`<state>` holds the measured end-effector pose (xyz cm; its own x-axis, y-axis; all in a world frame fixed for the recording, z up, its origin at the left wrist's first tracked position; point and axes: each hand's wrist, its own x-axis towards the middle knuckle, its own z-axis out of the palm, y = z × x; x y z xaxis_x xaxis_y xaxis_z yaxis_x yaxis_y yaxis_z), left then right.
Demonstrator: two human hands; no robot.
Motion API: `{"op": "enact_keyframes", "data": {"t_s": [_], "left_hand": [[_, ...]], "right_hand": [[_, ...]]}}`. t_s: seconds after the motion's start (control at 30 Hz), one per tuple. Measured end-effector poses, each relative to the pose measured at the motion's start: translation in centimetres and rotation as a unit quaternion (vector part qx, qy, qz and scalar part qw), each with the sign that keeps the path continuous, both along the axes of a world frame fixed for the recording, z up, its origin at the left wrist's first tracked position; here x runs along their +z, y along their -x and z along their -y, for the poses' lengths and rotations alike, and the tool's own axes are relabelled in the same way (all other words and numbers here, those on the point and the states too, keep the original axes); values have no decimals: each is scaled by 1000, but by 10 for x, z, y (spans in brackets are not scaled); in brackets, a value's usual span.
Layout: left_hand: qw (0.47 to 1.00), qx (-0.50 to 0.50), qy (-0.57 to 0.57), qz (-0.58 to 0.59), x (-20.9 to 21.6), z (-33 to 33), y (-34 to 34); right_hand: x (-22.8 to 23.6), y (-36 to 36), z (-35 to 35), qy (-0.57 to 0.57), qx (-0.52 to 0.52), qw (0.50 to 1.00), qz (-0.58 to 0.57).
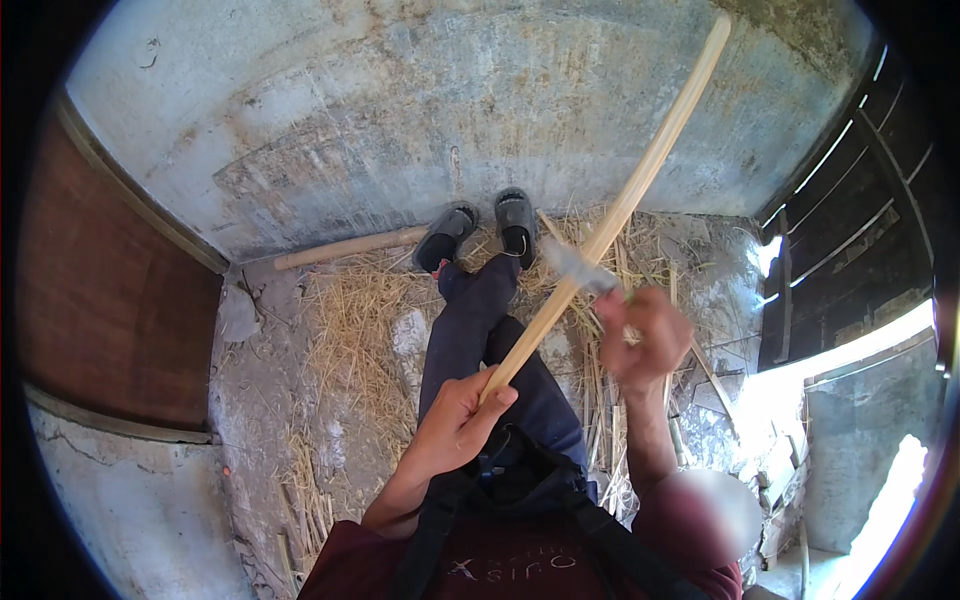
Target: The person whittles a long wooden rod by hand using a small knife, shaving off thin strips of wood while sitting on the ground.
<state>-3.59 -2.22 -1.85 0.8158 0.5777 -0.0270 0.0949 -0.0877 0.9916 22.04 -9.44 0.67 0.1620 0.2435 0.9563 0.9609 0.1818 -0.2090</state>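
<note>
A long, pale wooden pole [650, 165] slants from near my lap up toward the far wall at the upper right. My left hand [460, 422] is wrapped round its lower end, with the thumb along the wood. In my right hand [645, 338] is a knife [578, 268], its grey blade smeared by motion and lying across the pole about midway. The fingers are curled round the handle, which is mostly hidden.
Straw [360, 325] and thin sticks litter the floor round my legs. Another wooden pole [350, 247] lies by the stained wall [330, 130], near my shoes [515, 215]. A brown door panel [115, 290] stands left; dark boards [850, 230] with bright gaps stand right.
</note>
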Motion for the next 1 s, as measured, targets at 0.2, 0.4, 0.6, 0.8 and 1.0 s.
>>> {"op": "enact_keyframes", "data": {"t_s": [0.2,0.4,0.6,0.8,1.0], "left_hand": [[997,-8,72,5,-32,6,20],[982,-21,174,69,-23,-7,8],[957,-75,257,111,-22,-23,-2],[972,-75,187,124,-1,-15,-12],[995,-49,30,87,3,-11,-13]], "right_hand": [[-3,-57,-22,-10,42,972,-233],[-38,-20,-12,6,162,907,-390],[-55,42,-8,98,263,929,-242],[-50,49,-5,113,259,946,-156],[-54,54,-2,96,257,952,-133]]}}
